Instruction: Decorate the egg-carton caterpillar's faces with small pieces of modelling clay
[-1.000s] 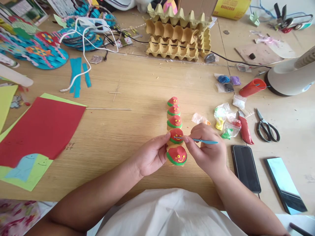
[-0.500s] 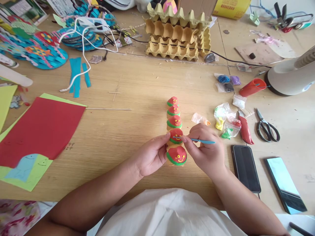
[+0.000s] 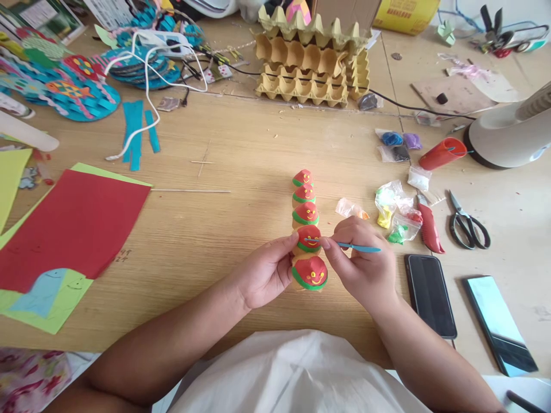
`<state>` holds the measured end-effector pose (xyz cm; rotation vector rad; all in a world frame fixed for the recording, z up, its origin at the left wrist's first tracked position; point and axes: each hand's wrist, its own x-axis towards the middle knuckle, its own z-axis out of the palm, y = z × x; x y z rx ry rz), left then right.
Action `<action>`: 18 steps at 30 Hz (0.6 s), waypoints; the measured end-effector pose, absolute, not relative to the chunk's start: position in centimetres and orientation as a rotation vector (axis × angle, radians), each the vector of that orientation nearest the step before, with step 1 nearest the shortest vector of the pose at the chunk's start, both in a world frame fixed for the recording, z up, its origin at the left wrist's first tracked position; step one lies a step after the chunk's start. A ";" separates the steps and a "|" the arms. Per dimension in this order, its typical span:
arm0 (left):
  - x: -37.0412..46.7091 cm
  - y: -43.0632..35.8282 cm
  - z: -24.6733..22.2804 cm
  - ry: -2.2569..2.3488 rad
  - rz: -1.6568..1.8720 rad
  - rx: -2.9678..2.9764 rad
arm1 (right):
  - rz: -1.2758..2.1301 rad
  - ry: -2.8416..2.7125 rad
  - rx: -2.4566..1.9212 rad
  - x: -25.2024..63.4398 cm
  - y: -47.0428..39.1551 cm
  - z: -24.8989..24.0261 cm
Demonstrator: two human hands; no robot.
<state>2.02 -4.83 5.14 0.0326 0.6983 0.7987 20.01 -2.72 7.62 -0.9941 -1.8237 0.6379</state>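
the egg-carton strip (image 3: 297, 220), its cups topped red and green with yellow faces, stands on the table (image 3: 241, 149) between the hands. the left hand (image 3: 267, 271) pinches its side; the right hand (image 3: 364, 258) grips a blue tool (image 3: 361, 248), tip at the second-nearest face. clay bags (image 3: 394, 212) and scissors (image 3: 468, 221) lie to the right.

Bare tabletop (image 3: 241, 149) opens left of the egg-carton strip (image 3: 305, 215); clay packets (image 3: 398, 215) and scissors (image 3: 469, 221) crowd the right.

Illegible red print (image 3: 399, 14) on yellow package (image 3: 420, 17), unreadable handwriting (image 3: 123, 254) on table (image 3: 241, 143)
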 end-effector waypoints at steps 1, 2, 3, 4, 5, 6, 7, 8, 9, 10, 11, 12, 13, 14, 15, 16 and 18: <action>2.0 -4.8 5.1 0.694 0.801 0.033 | 0.638 -1.821 -0.990 20.0 -2.7 7.6; 2.0 -4.8 5.1 0.689 0.804 0.032 | 0.639 -1.819 -0.986 20.0 -2.7 7.7; 2.0 -4.8 5.1 0.684 0.804 0.030 | 0.641 -1.819 -0.979 20.0 -2.7 7.7; 2.0 -4.8 5.1 0.677 0.800 0.029 | 0.642 -1.821 -0.972 20.0 -2.7 7.7; 2.0 -4.8 5.1 0.668 0.797 0.029 | 0.644 -1.824 -0.965 20.0 -2.7 7.6; 2.0 -4.8 5.0 0.661 0.795 0.031 | 0.646 -1.828 -0.959 20.0 -2.7 7.6; 2.0 -4.9 5.0 0.657 0.794 0.034 | 0.647 -1.832 -0.954 20.0 -2.7 7.6; 2.0 -4.9 5.0 0.657 0.795 0.039 | 0.646 -1.834 -0.951 20.0 -2.6 7.5; 2.0 -4.9 5.0 0.660 0.798 0.043 | 0.643 -1.835 -0.950 20.0 -2.6 7.5; 2.0 -4.9 5.0 0.665 0.799 0.047 | 0.640 -1.834 -0.953 20.0 -2.6 7.5; 2.0 -4.9 5.0 0.671 0.797 0.049 | 0.638 -1.833 -0.955 20.0 -2.7 7.5; 2.0 -4.9 5.0 0.678 0.795 0.052 | 0.637 -1.831 -0.960 19.9 -2.7 7.6; 2.0 -4.9 5.0 0.684 0.794 0.055 | 0.638 -1.828 -0.966 19.9 -2.7 7.6; 2.0 -4.9 5.0 0.690 0.794 0.056 | 0.645 -1.825 -0.972 19.9 -2.8 7.6; 2.0 -4.8 5.0 0.694 0.794 0.057 | 0.656 -1.820 -0.975 19.9 -2.8 7.7; 2.0 -4.8 4.9 0.696 0.793 0.056 | 0.674 -1.812 -0.975 20.0 -2.8 7.7; 1.9 -4.8 4.8 0.695 0.790 0.053 | 0.749 -1.760 -0.989 20.2 -2.8 7.6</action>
